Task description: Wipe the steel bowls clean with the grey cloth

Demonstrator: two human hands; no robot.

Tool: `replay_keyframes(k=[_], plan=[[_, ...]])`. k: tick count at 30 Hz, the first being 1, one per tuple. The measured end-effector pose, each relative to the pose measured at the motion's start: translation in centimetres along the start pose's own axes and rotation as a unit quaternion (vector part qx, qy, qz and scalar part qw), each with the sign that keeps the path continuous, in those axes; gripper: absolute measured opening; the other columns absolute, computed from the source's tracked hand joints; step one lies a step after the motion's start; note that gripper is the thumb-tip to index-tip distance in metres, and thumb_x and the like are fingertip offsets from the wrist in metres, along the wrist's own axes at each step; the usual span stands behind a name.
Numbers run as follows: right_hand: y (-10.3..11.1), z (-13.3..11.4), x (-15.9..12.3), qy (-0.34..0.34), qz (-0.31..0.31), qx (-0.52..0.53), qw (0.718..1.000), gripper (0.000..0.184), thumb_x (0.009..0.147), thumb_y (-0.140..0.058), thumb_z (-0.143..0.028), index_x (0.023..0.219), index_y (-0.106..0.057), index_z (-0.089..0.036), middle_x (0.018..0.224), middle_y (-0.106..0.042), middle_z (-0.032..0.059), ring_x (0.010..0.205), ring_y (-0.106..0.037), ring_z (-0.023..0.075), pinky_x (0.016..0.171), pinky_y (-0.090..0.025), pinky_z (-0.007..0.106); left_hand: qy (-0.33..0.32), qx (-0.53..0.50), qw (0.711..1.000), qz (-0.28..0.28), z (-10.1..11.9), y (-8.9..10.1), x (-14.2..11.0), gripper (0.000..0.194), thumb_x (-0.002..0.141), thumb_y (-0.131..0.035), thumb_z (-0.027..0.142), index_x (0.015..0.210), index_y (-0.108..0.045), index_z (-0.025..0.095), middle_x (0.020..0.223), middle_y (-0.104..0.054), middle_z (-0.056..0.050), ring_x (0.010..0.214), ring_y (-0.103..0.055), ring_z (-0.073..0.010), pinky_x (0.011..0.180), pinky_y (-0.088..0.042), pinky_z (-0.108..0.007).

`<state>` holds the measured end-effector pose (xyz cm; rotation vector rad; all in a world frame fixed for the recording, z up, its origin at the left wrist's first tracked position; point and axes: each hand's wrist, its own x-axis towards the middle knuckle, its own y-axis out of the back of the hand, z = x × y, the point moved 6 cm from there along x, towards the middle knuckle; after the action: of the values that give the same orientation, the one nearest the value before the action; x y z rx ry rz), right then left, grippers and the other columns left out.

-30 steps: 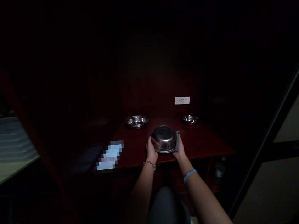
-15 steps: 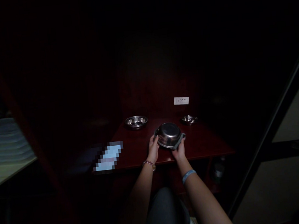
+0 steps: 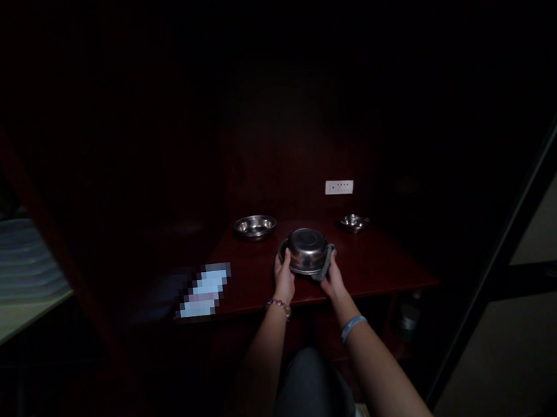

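Observation:
A shiny metal bowl (image 3: 307, 248) is held bottom side up over the front of the dark red desk (image 3: 389, 270). My left hand (image 3: 284, 279) grips its left rim, thumb on the outer wall. On the right side, my right hand (image 3: 333, 277) presses a grey cloth (image 3: 325, 264) against the rim. The fingers beneath the bowl are hidden. Farther back, a wide metal bowl (image 3: 254, 227) stands upright at the left, and a smaller metal bowl (image 3: 354, 223) stands at the right.
A white socket plate (image 3: 339, 187) is on the back wall. A bright pixelated patch (image 3: 205, 292) covers something at the desk's left front. Stacked trays (image 3: 12, 259) sit on a pale surface at far left. A jar (image 3: 408, 319) stands on the shelf below. Much is dark.
The upturned bowl has shifted slightly left and turned in my hands. My right hand and the cloth have moved a little left along its rim.

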<state>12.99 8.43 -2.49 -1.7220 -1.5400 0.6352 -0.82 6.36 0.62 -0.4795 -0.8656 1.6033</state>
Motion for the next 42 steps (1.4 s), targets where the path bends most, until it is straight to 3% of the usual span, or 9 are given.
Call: replay_keyframes(k=[13, 19, 35, 42], plan=[[0.2, 0.4, 0.5, -0.007, -0.03, -0.041, 0.999, 0.047, 0.098, -0.041, -0.055, 0.114, -0.07, -0.022, 0.117, -0.078, 0.0061, 0.123, -0.066, 0.019, 0.113, -0.046, 0.044, 0.049, -0.047, 0.995, 0.074, -0.4, 0.9, 0.3, 0.027, 0.095, -0.062, 0.034, 0.113, -0.072, 0.017, 0.134, -0.068, -0.011, 0.131, -0.059, -0.023, 0.114, -0.044, -0.039], [-0.3, -0.1, 0.1, -0.021, -0.015, -0.01, 1.0, 0.043, 0.099, -0.041, -0.05, 0.109, -0.072, -0.022, 0.112, -0.079, 0.0042, 0.113, -0.071, 0.0189, 0.114, -0.046, 0.04, 0.074, -0.041, 0.992, 0.096, -0.7, 1.2, 0.5, 0.027, 0.095, -0.062, 0.036, 0.112, -0.072, 0.018, 0.13, -0.071, -0.009, 0.127, -0.062, -0.0232, 0.111, -0.048, -0.039], [-0.5, -0.4, -0.2, -0.021, -0.005, -0.009, 1.0, 0.044, 0.1, -0.038, -0.048, 0.101, -0.074, -0.023, 0.109, -0.08, 0.0041, 0.115, -0.071, 0.0188, 0.117, -0.043, 0.042, 0.049, -0.034, 0.995, 0.079, -0.9, 1.4, 0.8, 0.029, 0.094, -0.063, 0.036, 0.115, -0.071, 0.018, 0.128, -0.072, -0.009, 0.122, -0.065, -0.0214, 0.11, -0.047, -0.038], [0.3, -0.5, 0.1, -0.007, 0.027, -0.01, 1.0, 0.048, 0.102, -0.034, -0.051, 0.106, -0.073, -0.024, 0.109, -0.08, 0.0014, 0.116, -0.07, 0.0184, 0.116, -0.045, 0.042, 0.009, -0.041, 0.998, 0.036, -0.7, 0.9, 0.8, 0.029, 0.09, -0.067, 0.037, 0.11, -0.072, 0.017, 0.125, -0.073, -0.01, 0.127, -0.062, -0.022, 0.114, -0.042, -0.037]])
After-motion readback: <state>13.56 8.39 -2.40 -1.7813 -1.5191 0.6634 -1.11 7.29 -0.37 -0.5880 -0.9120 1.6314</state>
